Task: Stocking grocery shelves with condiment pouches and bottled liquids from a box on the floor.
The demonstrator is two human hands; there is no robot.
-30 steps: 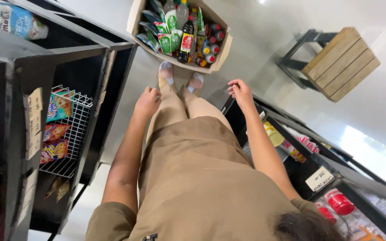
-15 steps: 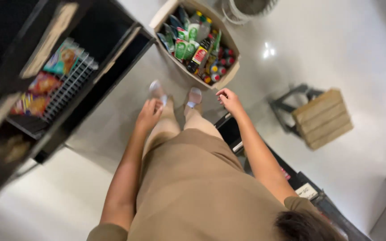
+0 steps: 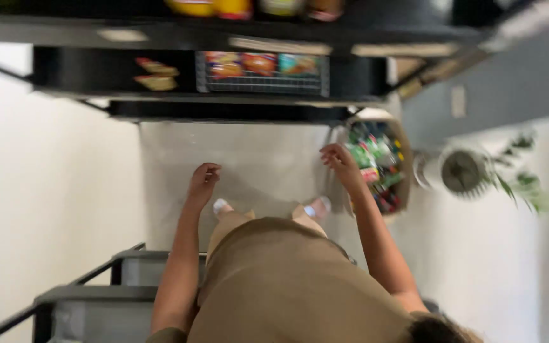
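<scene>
- Tan dress (image 3: 287, 286) fills the lower middle of the frame; person stands on a pale floor (image 3: 249, 159), camera looks straight down, picture blurred.
- Left hand (image 3: 203, 183) hangs free over the floor, fingers curled loosely, holding nothing, touching nothing.
- Right hand (image 3: 340, 163) hangs just beside the cardboard box (image 3: 403, 136), fingers loosely bent, empty; not in contact with the box as far as the blur lets me tell.
- Box sits on the floor by the person's right foot, packed with bottles and packets (image 3: 373, 159), mostly green and red, stood on end so they fit tight.
- Black shelf unit (image 3: 223, 105) ahead, well apart from both hands; white wire basket (image 3: 262, 75) on it holds snack packets upright, fronts facing out.
- White floor fan (image 3: 462, 171) and green plant (image 3: 519, 181) right of the box.
- Grey steps (image 3: 96, 295) at lower left.
</scene>
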